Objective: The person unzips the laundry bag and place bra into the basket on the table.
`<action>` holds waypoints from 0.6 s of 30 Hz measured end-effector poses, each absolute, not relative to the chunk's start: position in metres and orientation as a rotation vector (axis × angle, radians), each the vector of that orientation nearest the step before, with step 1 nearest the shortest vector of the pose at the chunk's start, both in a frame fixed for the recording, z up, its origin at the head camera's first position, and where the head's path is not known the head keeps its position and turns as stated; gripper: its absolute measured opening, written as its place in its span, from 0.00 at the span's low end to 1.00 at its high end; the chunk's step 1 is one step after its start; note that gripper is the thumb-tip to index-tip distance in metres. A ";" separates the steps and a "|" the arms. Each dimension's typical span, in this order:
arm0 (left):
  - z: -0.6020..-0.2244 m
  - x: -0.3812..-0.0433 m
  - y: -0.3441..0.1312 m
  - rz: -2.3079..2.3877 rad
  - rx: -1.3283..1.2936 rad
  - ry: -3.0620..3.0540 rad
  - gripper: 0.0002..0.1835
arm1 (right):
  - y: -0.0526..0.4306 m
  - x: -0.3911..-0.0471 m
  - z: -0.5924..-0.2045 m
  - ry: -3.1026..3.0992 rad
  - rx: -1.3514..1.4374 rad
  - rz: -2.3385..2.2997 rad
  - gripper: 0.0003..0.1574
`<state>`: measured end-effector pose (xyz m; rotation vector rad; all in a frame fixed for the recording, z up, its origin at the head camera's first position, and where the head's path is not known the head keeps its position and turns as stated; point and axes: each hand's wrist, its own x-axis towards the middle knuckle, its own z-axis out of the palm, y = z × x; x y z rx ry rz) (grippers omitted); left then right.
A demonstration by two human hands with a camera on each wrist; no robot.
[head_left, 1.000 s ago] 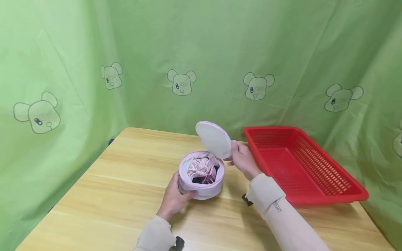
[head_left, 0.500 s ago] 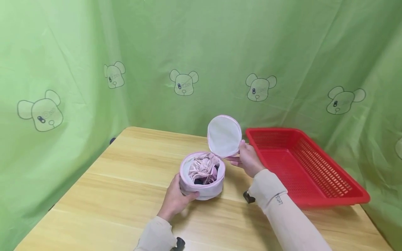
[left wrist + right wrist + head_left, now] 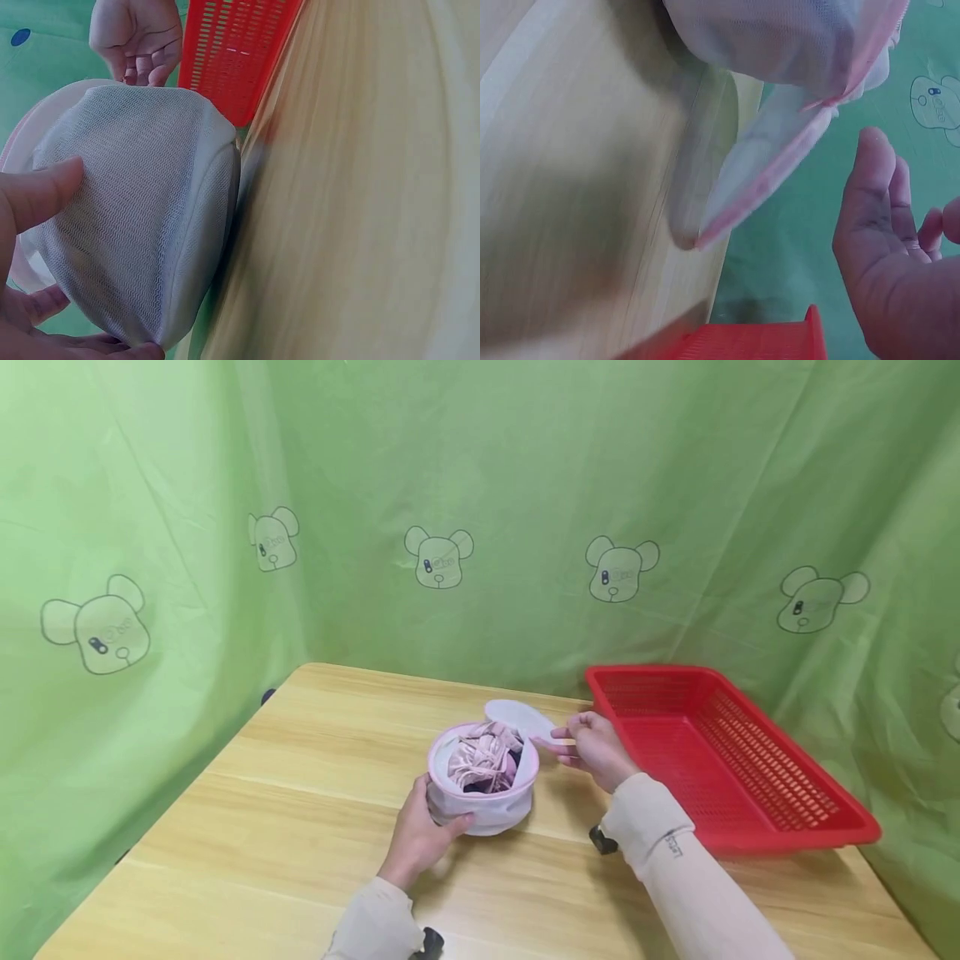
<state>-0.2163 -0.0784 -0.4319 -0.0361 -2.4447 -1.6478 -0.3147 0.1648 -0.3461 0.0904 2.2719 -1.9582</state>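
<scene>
A round white mesh laundry bag [image 3: 483,816] with pink trim sits on the wooden table, its top unzipped. Inside lies a bundle of pale pink strappy garments [image 3: 480,762], with something dark beneath. My left hand [image 3: 422,833] grips the bag's near left side; in the left wrist view its thumb [image 3: 56,191] presses the mesh. The round lid flap [image 3: 520,717] is folded back behind the bag, sloping down toward the table in the right wrist view. Just right of the flap is my right hand [image 3: 596,749], fingers loosely bent and apart from it, holding nothing.
A red perforated plastic basket [image 3: 780,837] stands at the table's right, close beyond the right hand. Green curtains [image 3: 525,468] printed with bear heads hang behind and at both sides. The wooden tabletop [image 3: 300,793] stretches left of the bag.
The lid flap, held up by my right hand before, has tipped back and dropped behind the bag. My right hand has let go of it. The left hand keeps its grip.
</scene>
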 end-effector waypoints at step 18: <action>-0.431 -0.215 -0.078 -1.660 -0.043 -2.411 0.43 | 0.114 -0.304 -0.347 2.801 -0.455 -1.544 0.08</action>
